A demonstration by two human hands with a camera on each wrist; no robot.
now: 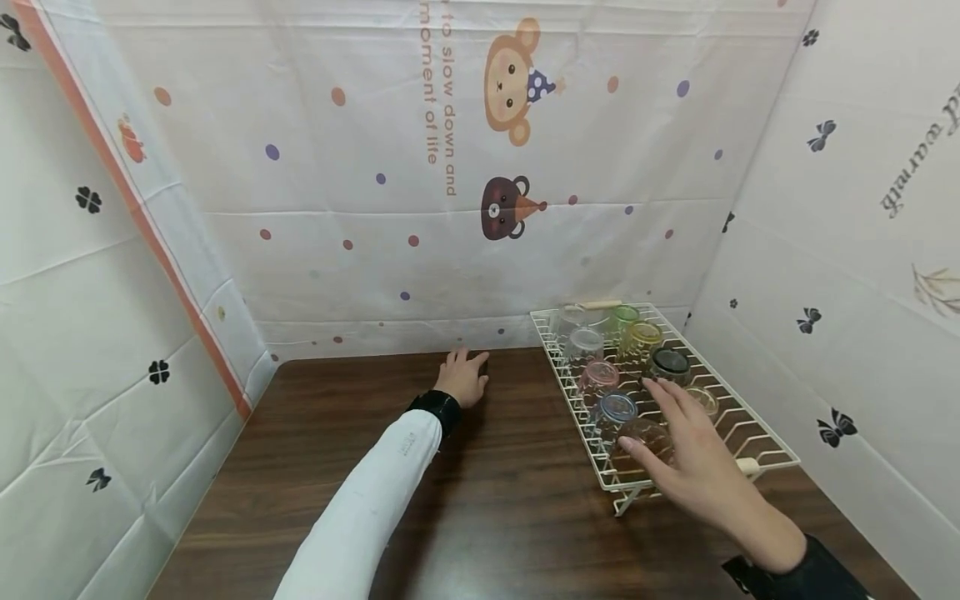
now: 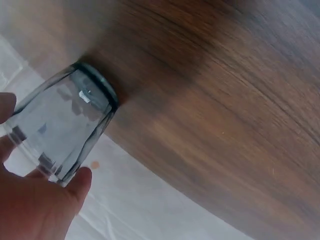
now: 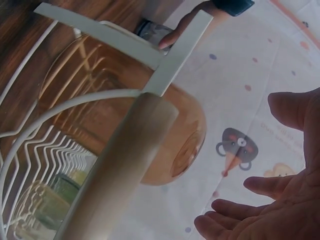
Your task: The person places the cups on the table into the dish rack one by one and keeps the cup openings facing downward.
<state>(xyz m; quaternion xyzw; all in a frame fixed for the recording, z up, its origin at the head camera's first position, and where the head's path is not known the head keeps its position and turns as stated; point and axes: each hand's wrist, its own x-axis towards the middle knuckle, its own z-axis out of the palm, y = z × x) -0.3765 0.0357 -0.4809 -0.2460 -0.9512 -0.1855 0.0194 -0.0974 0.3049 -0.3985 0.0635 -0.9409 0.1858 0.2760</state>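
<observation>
My left hand [image 1: 471, 365] rests at the back of the dark wooden table [image 1: 487, 500], near the wall. In the left wrist view it grips a clear grey glass [image 2: 65, 125] that stands upside down with its rim on the wood, my thumb [image 2: 81, 181] against its side. In the head view the hand hides that glass. My right hand [image 1: 660, 425] hovers with fingers spread over the front of a white wire rack [image 1: 757, 437], just above an amber glass [image 1: 645, 433] [image 3: 120, 115] lying there. The right hand [image 3: 250, 200] is open and apart from the glass.
The rack holds several more glasses: blue [image 1: 617, 407], pink [image 1: 598, 375], clear [image 1: 585, 340], yellow [image 1: 643, 335], green [image 1: 624, 315] and dark [image 1: 670, 362]. It has a wooden handle [image 3: 120, 170]. Printed cloth walls [image 1: 375, 208] close in the table on three sides.
</observation>
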